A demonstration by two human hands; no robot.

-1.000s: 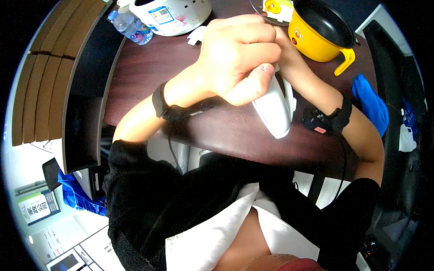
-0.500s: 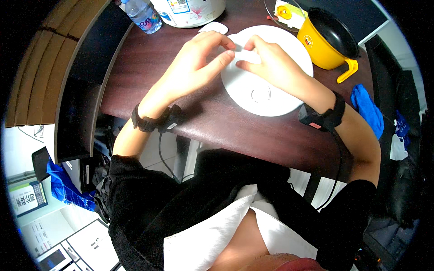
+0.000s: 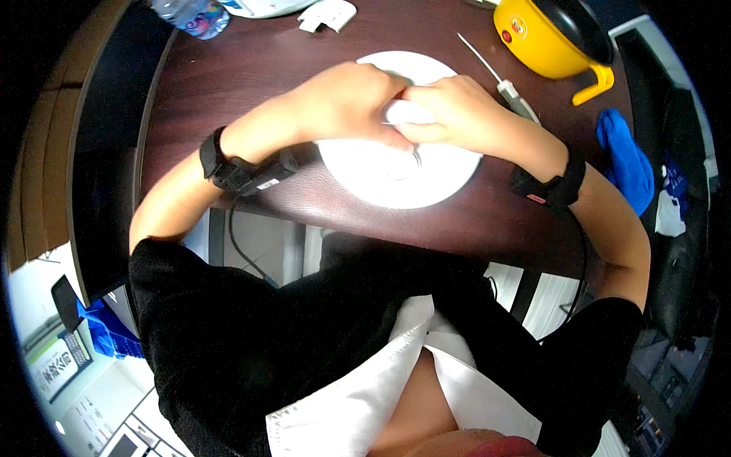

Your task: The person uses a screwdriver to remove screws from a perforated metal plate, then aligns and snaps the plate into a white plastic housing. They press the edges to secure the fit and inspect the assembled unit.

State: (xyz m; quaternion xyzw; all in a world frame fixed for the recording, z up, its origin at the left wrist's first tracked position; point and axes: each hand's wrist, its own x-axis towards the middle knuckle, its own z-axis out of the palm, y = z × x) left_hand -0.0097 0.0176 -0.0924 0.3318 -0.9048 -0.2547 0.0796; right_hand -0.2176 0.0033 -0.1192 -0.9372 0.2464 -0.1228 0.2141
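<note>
A large white round disc point(image 3: 449, 171) lies on the dark brown table, with a small ring mark on its near part. Above it, my left hand point(image 3: 354, 99) and my right hand point(image 3: 455, 110) meet, fingers curled together around a small smooth white piece point(image 3: 410, 113). Much of that piece is covered by fingers, and its kind is not clear. My left thumb reaches down over the disc's face. Just past my right wrist rests a thin metal rod with a pale handle point(image 3: 512, 93), screwdriver-like.
A yellow pan point(image 3: 544, 46) with a black inside stands at the far right. Below it lies a blue cloth point(image 3: 628, 164). At the far left are a plastic bottle point(image 3: 196, 17), a white appliance point(image 3: 266, 6) and a notched white piece point(image 3: 327, 15). A dark partition point(image 3: 114, 152) borders the left.
My hands have come together, the left now wrapped over the white piece. The disc sits further left in view, the screwdriver-like tool now shows, and the whole view has shifted.
</note>
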